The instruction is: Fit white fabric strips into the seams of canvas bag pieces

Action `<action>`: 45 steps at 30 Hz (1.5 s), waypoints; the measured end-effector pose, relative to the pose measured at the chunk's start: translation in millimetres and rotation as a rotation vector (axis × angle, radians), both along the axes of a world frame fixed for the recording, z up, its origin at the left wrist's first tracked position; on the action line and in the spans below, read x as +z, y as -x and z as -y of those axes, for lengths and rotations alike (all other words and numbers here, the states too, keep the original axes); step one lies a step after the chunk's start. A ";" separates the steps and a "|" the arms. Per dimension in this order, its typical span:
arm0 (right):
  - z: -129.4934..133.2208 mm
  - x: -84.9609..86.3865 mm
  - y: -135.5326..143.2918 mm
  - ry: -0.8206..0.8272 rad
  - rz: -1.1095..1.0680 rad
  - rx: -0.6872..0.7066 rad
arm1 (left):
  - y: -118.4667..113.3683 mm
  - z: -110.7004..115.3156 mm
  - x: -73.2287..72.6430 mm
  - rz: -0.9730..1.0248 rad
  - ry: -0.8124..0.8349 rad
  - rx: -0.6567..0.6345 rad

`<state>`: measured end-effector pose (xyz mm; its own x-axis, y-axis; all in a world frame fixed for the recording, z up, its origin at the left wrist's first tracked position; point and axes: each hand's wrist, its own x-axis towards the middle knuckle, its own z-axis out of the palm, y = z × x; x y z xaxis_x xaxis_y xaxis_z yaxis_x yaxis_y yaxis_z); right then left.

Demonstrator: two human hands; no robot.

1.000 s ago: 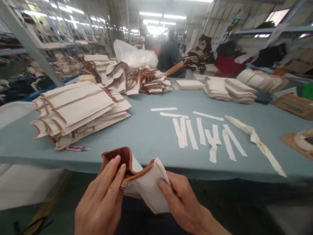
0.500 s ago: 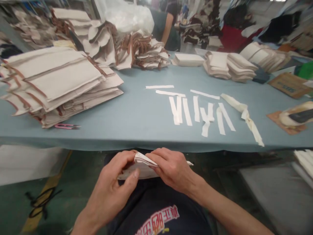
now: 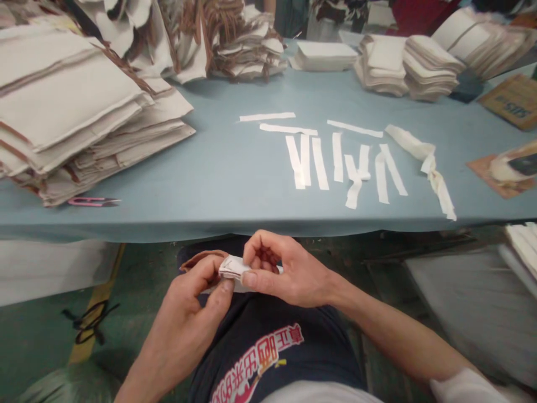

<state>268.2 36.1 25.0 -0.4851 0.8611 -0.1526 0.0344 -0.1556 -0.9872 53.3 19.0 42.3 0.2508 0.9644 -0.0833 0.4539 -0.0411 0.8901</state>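
Both my hands are on a folded off-white fabric piece (image 3: 231, 267) with brown on its far side, held over my lap just below the table edge. My left hand (image 3: 193, 305) pinches its left end between thumb and fingers. From the right, my right hand (image 3: 289, 270) grips the fold, thumb in front and fingers curled behind. Part of the piece is hidden under my hands. Dark cloth with printed red and white characters (image 3: 260, 364) covers my lap.
On the blue-covered table (image 3: 201, 184) lie several white strips (image 3: 319, 163), a twisted cream strip (image 3: 419, 154) and pink-handled thread snips (image 3: 94, 202). A tall stack of fabric panels (image 3: 71, 95) stands at left. Folded stacks (image 3: 381, 61) and a cardboard piece (image 3: 512, 101) are at the back right.
My view has tipped down and nearer the table. My right hand has turned so its thumb shows in front, and my left fingers have closed on the fabric's end. A brown edge now shows.
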 end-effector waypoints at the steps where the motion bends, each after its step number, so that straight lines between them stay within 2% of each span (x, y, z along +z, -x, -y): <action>1: -3.8 1.5 1.8 0.031 -0.016 0.026 | -0.2 -0.5 1.8 0.006 0.017 0.001; 5: -13.0 -1.2 5.7 0.108 -0.093 0.098 | 2.5 -2.7 3.3 0.063 0.038 -0.024; 11: -13.1 -15.4 2.4 0.234 -0.231 0.178 | 7.4 -4.0 -6.3 0.155 0.080 -0.052; 16: -13.2 -18.8 -1.0 0.177 -0.216 0.175 | 7.6 -6.6 -11.3 0.172 0.069 -0.057; 19: -13.4 -10.6 -3.1 -0.011 -0.069 0.145 | 8.1 -8.7 -12.9 0.155 0.049 -0.051; 23: -12.8 4.2 -6.3 -0.416 0.226 0.087 | 7.6 -11.9 -11.7 0.118 0.025 -0.042; 26: -12.1 8.1 -7.6 -0.663 0.403 0.056 | 6.0 -13.8 -7.9 0.101 0.012 -0.046; 29: -12.4 6.4 -6.3 -0.837 0.518 0.039 | 4.5 -15.3 -4.9 0.089 0.021 -0.081; 31: -13.2 5.5 -4.7 -0.884 0.547 0.025 | 3.9 -16.2 -4.4 0.087 0.008 -0.105; 36: -14.7 8.3 -2.5 -0.691 0.459 0.006 | 2.8 -16.6 -4.7 0.126 -0.060 -0.138; 41: -14.7 5.7 1.1 -0.501 0.389 -0.066 | 3.5 -15.2 -4.1 0.176 -0.048 -0.187; 45: -14.2 1.3 5.1 -0.409 0.321 -0.084 | 6.1 -16.3 -5.8 0.197 -0.008 -0.189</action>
